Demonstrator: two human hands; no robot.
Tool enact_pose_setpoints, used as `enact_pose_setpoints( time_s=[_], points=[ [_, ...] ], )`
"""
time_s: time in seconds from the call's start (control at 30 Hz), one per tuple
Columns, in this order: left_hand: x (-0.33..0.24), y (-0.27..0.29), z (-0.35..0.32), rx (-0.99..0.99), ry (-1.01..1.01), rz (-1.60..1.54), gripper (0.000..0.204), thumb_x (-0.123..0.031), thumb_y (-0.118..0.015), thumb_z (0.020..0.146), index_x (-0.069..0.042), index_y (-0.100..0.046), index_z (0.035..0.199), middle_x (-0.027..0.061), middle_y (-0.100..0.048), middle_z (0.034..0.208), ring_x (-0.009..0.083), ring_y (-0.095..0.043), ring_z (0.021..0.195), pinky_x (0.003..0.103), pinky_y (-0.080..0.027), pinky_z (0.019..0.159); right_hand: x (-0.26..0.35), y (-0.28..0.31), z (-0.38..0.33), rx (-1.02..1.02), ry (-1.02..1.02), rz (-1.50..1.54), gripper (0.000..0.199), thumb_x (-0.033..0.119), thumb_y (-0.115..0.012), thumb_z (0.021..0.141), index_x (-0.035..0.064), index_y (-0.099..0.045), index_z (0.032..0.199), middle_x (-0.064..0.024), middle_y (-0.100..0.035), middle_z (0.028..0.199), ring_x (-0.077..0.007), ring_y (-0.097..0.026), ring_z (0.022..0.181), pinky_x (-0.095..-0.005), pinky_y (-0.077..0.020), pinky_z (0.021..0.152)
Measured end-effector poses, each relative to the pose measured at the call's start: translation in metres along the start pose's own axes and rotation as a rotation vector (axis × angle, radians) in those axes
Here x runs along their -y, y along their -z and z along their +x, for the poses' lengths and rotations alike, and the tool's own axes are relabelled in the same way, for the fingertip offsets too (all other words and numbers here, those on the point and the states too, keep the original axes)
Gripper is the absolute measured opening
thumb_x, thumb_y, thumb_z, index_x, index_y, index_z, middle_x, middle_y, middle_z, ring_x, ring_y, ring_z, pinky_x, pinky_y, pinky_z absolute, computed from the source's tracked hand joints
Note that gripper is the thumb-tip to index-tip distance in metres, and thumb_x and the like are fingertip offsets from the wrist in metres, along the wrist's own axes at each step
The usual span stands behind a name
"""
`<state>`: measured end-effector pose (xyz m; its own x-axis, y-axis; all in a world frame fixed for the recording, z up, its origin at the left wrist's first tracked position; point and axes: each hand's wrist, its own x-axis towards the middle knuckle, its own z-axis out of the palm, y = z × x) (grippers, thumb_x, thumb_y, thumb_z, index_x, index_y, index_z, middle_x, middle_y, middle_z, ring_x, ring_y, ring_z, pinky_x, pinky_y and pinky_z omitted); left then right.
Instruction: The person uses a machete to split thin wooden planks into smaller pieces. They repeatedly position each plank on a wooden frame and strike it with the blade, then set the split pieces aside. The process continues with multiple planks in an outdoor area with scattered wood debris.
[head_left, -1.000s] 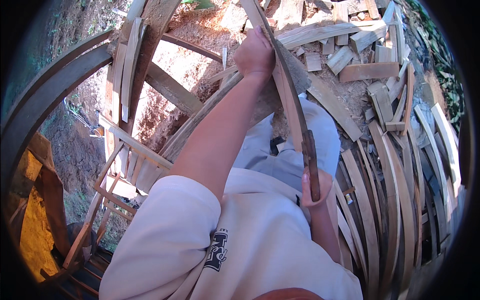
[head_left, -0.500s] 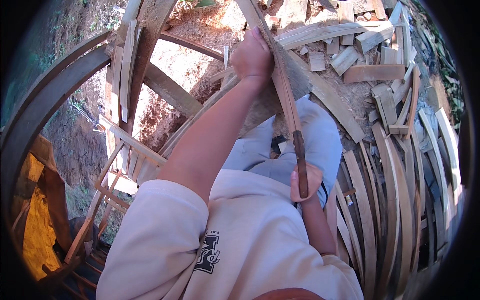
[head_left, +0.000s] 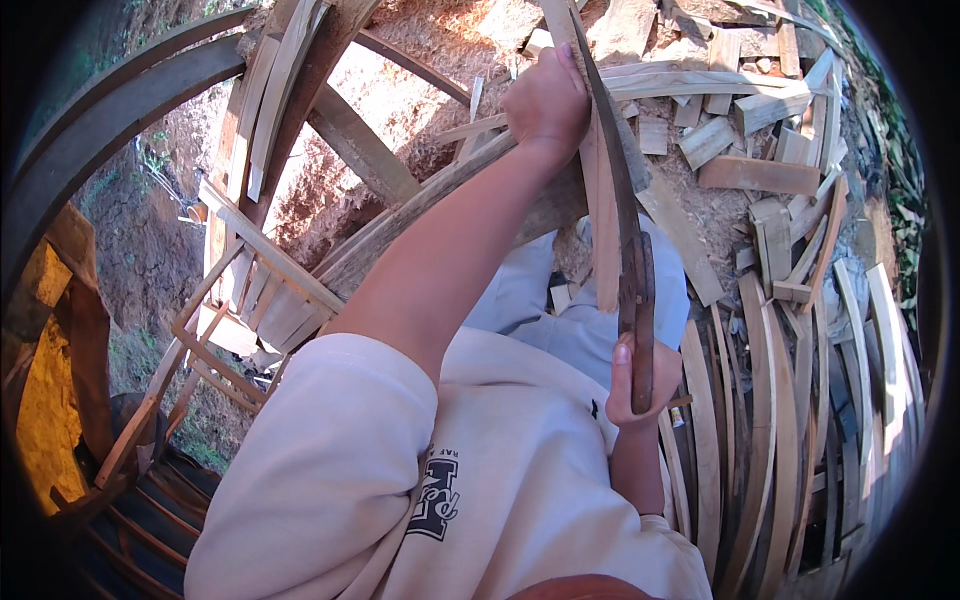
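My left hand (head_left: 548, 108) is stretched out ahead of me, its fingers wrapped round a pale wooden strip (head_left: 603, 225) that slants down toward my lap. Close to my body, my right hand (head_left: 622, 385) grips the brown wooden handle (head_left: 644, 325) of a handsaw. The dark saw blade (head_left: 625, 190) runs away from me along the right side of the strip, seen nearly edge-on. Whether its teeth touch the wood, I cannot tell. Part of my left hand's grip is hidden behind its own back.
Curved wooden slats (head_left: 765, 420) lie stacked at my right. Offcut blocks (head_left: 757, 175) and sawdust cover the ground ahead. To the left stand a large curved timber (head_left: 130, 120), upright boards (head_left: 285, 100) and a small wooden frame (head_left: 270, 262). A thick plank (head_left: 420, 205) lies beneath my left forearm.
The saw has turned from showing the flat of its blade to nearly edge-on, its handle now to the right of the strip's end. Both hands have shifted slightly right in view.
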<state>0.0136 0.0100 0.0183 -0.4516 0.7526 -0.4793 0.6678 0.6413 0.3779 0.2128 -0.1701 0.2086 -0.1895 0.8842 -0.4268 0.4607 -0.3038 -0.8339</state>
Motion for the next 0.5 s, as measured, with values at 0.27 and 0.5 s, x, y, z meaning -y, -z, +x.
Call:
enact_pose_setpoints(
  time_s=[0.27, 0.5],
  points=[
    [0.001, 0.001, -0.002, 0.035, 0.009, 0.02, 0.053, -0.042, -0.026, 0.113, -0.008, -0.064, 0.1, 0.022, -0.073, 0.083, 0.0462, -0.071, 0.082, 0.059, -0.053, 0.077, -0.002, -0.039, 0.115, -0.104, -0.015, 0.154, 0.02, 0.005, -0.064, 0.094, -0.0004, -0.057, 0.076, -0.0095, -0.05, 0.057, -0.0193, -0.048, 0.048, -0.0366, -0.0353, 0.049],
    [0.005, -0.007, -0.002, -0.044, -0.054, -0.018, 0.046, -0.038, -0.036, 0.112, -0.007, -0.065, 0.094, 0.0204, -0.072, 0.075, 0.0426, -0.071, 0.07, 0.056, -0.054, 0.067, 0.009, -0.06, 0.185, -0.114, 0.021, 0.178, 0.025, 0.008, -0.068, 0.095, 0.0008, -0.055, 0.075, -0.0027, -0.044, 0.056, -0.01, -0.04, 0.052, -0.0343, -0.0302, 0.049]
  ],
)
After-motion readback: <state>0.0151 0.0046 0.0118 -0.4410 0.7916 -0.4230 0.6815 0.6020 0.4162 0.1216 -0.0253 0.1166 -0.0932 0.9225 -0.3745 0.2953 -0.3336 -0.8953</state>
